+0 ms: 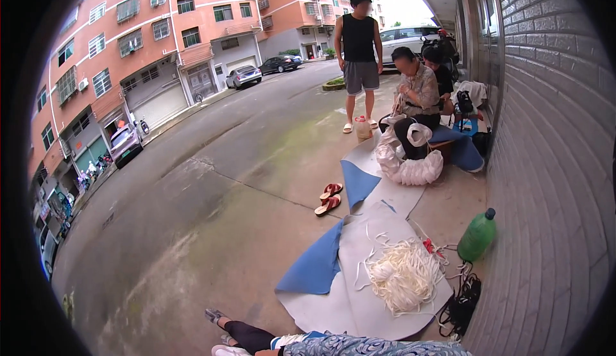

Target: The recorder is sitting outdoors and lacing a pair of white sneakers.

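Note:
A blue patterned sleeve (378, 346) runs along the lower edge. At its left end shows only a sliver of what looks like my right hand (267, 353), its fingers cut off by the frame. A bit of white material (229, 351) lies beside it, too cropped to name. My left hand is out of sight. Beyond the sleeve, a loose heap of cream-white flat cords (405, 278) rests on a grey sheet (359, 272) with a blue underside folded up. Black cord (463, 301) lies in a tangle to its right. Dark leggings (247, 335) and grey shoes stretch out at lower left.
A green bottle (477, 235) stands by the brick wall (558, 131). Red sandals (329, 199) lie left of the sheet. Farther back, a seated person (418, 93) handles white gathered cloth (410, 165); another sits behind. A person in black (361, 45) stands near a jug (363, 129).

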### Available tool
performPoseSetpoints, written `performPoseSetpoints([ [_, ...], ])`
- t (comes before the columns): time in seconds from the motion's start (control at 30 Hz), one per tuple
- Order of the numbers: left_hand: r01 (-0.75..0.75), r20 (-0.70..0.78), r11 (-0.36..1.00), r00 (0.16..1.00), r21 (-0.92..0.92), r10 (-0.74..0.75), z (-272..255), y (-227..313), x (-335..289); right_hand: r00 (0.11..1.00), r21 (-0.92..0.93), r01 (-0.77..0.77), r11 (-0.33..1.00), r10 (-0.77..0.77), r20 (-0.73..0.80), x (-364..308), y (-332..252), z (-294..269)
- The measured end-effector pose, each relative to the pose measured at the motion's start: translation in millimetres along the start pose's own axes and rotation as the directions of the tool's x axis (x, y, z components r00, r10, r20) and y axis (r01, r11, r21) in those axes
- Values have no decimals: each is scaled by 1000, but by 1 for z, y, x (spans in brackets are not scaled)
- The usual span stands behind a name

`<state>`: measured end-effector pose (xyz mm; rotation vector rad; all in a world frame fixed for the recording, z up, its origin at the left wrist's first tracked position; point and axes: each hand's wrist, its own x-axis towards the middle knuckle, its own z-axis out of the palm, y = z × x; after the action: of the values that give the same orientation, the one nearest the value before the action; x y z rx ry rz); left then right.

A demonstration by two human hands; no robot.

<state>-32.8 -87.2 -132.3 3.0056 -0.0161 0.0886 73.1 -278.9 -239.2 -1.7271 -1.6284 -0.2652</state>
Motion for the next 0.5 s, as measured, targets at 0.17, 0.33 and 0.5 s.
performPoseSetpoints([
  [0.17,-146,98,949,988,280,123,20,-33,28,726,-73,-680,729,684,67,9,-45,-35],
  [0.33,-453,262,801,889,390,376,24,-40,27,757,-96,-644,759,650,65,14,-61,-42],
  [0.5,-333,193,840,942,428,275,7,-11,15,792,-69,-606,793,609,39,11,-69,-48],
])
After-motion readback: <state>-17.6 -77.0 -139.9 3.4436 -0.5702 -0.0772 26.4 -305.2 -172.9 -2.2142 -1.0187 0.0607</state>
